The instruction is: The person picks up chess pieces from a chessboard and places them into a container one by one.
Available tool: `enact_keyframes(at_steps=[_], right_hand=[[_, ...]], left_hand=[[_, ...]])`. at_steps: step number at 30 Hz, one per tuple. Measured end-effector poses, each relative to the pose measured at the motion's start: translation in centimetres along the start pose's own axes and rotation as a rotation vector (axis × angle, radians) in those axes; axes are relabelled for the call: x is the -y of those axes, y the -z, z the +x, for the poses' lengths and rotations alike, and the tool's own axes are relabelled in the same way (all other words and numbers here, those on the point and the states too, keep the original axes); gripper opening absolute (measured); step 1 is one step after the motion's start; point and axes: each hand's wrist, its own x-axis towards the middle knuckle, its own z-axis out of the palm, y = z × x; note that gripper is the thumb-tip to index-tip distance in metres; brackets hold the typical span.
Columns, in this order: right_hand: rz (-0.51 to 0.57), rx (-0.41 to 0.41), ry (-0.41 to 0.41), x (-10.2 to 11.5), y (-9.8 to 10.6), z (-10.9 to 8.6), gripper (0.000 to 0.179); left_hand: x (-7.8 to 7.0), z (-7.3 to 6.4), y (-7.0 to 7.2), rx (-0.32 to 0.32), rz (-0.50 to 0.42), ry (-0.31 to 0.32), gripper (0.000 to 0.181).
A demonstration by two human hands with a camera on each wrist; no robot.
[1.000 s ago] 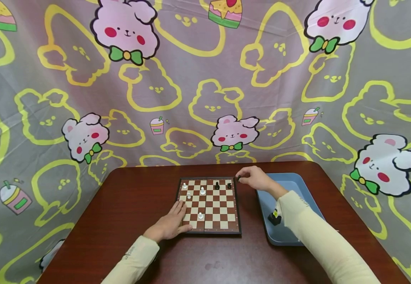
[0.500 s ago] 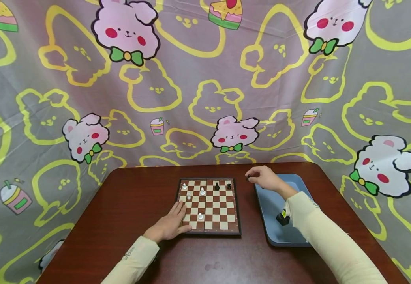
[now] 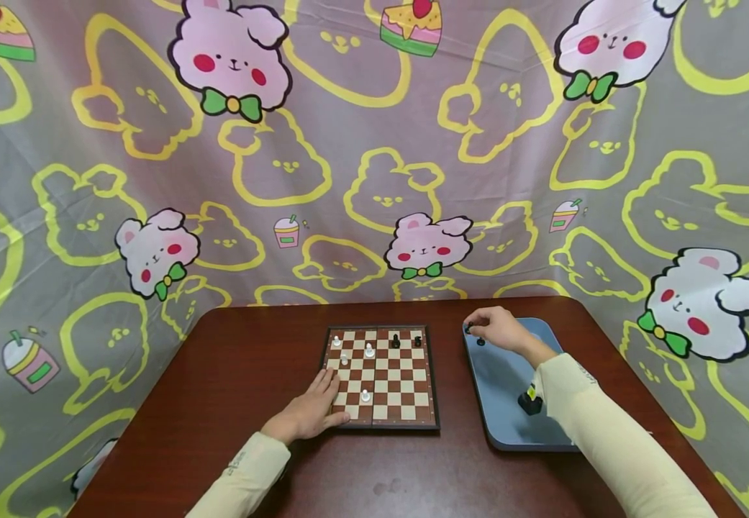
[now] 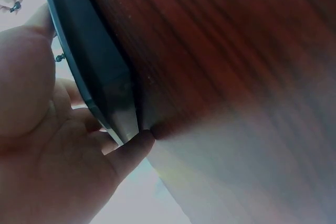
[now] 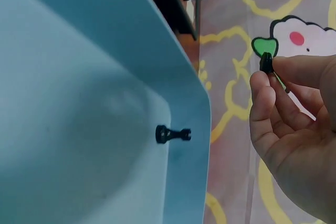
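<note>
In the head view, a brown-and-cream chessboard (image 3: 400,388) lies on the table. On its left edge rests my left hand (image 3: 309,406), fingers fairly straight; the left wrist view has the board's dark side against that hand (image 4: 58,145). My right hand (image 3: 500,329) pinches a small black chess piece (image 5: 266,63) between thumb and fingertips, over the far left corner of a blue tray (image 3: 504,424). The fingers partly cover that piece, so its kind is unclear. Inside the tray, a black rook (image 5: 173,134) stands near the far wall.
Several white pieces, one a white pawn (image 3: 365,396), stand on the board's left half. Toward its far right are a black chess piece (image 3: 396,341) and a black knight (image 3: 417,341). A patterned cloth (image 3: 348,180) hangs behind the dark red-brown table (image 3: 251,345).
My right hand has moved right with the black chess piece, from beside the board's far right corner to over the tray's far left corner. The left hand stays put.
</note>
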Motion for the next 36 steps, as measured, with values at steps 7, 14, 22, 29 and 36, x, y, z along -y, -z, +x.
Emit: enact_keyframes(at_steps=[7,14,22,29,36], right_hand=[[0.007,-0.003,-0.029,-0.9,0.6,-0.5,0.023],[0.011,-0.005,-0.053,-1.8,1.0,-0.8,0.023],[0.001,-0.004,-0.067,-3.1,1.2,-0.9,0.022],[-0.001,-0.003,-0.079,-4.4,1.4,-0.7,0.023],[-0.004,-0.004,-0.107,-5.2,1.1,-1.0,0.023]], left_hand=[[0.1,0.0,0.0,-0.001,0.004,-0.006,0.083],[0.2,0.1,0.0,-0.002,0.009,-0.004,0.083],[0.1,-0.1,0.0,0.000,0.007,-0.007,0.083],[0.3,-0.1,-0.1,-0.005,0.011,-0.013,0.083],[0.3,0.0,-0.2,-0.011,0.020,-0.010,0.083]])
